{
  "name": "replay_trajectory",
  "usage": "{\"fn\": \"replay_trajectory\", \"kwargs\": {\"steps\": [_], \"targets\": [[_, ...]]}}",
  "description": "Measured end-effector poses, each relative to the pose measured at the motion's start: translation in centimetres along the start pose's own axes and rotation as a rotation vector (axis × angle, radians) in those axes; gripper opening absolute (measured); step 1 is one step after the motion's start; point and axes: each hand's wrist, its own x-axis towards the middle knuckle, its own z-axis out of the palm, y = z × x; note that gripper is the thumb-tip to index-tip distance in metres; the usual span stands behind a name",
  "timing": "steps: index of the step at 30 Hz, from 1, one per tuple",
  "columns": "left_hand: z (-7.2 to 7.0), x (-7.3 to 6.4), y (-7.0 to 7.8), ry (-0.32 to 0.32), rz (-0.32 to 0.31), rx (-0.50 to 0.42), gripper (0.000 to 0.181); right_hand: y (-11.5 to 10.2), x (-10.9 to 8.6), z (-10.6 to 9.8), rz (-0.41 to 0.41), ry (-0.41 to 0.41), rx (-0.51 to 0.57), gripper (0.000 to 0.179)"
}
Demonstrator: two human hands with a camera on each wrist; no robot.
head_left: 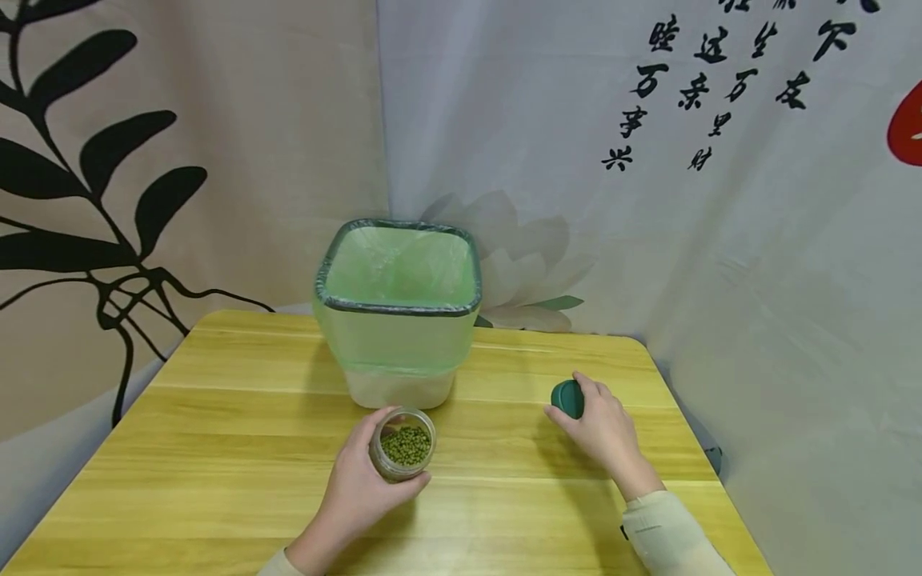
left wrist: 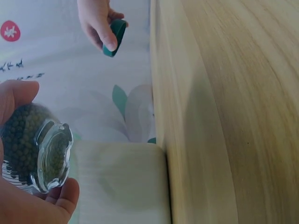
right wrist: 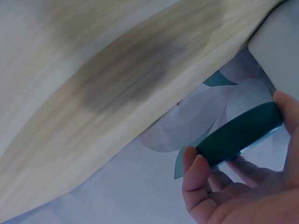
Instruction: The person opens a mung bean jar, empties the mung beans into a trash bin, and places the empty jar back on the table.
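Observation:
A clear jar [head_left: 405,445] of green mung beans [head_left: 406,446] is gripped by my left hand [head_left: 360,484], its open mouth facing up toward the head camera. In the left wrist view the jar [left wrist: 35,144] lies between thumb and fingers, held off the table. Over the right part of the table, my right hand [head_left: 605,428] pinches a dark green round lid [head_left: 567,398] by its edge. The right wrist view shows the lid [right wrist: 240,134] between thumb and fingertips, apart from the jar.
Behind the jar stands a light green bin [head_left: 399,344] with a plastic liner folded over its dark rim. The wooden table [head_left: 216,448] has rounded far corners. Printed curtains [head_left: 288,160] hang close behind and to the right of it.

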Motion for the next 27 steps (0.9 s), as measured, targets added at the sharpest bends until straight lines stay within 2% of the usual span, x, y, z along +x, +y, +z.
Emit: {"fn": "replay_trajectory", "kwargs": {"steps": [14,27], "targets": [[-0.2,-0.1,-0.1,-0.010,-0.004,-0.010,0.098,1.0,0.4,1.3,0.025,-0.079,-0.031,0.092],[-0.4,-0.2,0.0,-0.006,-0.013,0.007,0.100,1.3,0.9,1.6,0.060,-0.142,-0.044,0.093]]}}
